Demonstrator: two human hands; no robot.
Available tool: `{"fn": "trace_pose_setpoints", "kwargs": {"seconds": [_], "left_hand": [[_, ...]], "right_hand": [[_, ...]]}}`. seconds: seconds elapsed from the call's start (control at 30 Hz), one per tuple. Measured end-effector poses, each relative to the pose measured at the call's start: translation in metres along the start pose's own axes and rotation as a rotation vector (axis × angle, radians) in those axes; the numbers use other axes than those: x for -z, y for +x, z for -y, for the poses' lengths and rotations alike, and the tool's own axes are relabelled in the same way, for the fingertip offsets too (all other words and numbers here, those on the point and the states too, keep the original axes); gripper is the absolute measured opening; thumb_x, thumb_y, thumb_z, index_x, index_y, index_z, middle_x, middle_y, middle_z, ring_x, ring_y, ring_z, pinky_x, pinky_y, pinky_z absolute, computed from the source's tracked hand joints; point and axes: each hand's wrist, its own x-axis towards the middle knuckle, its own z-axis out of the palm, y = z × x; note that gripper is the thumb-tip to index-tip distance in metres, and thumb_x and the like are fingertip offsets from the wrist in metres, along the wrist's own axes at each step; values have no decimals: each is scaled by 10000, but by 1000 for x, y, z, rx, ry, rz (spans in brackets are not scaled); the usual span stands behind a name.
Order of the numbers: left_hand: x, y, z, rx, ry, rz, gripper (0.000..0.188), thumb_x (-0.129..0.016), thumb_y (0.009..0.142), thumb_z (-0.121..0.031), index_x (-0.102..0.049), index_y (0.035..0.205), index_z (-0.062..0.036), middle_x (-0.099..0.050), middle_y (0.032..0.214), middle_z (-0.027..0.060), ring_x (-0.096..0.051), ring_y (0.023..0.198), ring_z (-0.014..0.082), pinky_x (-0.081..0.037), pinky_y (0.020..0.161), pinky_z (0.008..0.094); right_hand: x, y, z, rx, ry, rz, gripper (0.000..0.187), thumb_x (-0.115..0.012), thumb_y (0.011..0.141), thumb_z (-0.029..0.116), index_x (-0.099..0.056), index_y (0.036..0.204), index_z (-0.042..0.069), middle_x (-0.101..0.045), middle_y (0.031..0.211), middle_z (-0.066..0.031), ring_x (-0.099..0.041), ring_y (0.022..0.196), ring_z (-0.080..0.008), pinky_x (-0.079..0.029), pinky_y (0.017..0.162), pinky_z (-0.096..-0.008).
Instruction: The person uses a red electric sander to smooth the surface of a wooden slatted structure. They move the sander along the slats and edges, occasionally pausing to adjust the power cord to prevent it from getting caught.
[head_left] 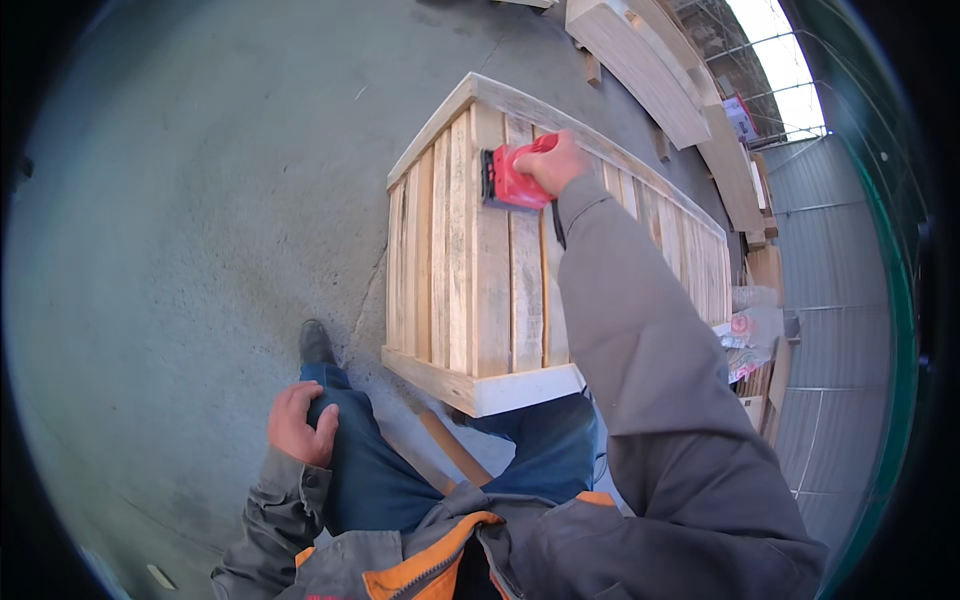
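Bare concrete floor (200,200) lies wide open to the left of the slatted wooden crate (470,290), giving free passage along that whole side. The crate's slatted face offers open room left of and below the red sander (515,180), which sits under the right hand (555,160). To the right, stacked timber beams (650,60) and boards crowd close along the crate's far edge, narrowing the way. Near the crate's front rim, the bent knee under the left hand (300,425) and a wooden handle (455,450) block the gap.
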Motion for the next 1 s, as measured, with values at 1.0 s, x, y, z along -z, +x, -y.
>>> {"fn": "trace_pose_setpoints", "kwargs": {"seconds": [1.0], "left_hand": [[-154,90,-235,-566,-197,-52,656,-700,956,-365,-526,1489,-25,-511,1538,221,-417,1450,450,-278,1250,531]], "right_hand": [[-10,-214,-51,141,310,132,616,-604,965,458,-483,1526,234,-572,1354,-262,-674,1114,-475,-559,947,-519]]}}
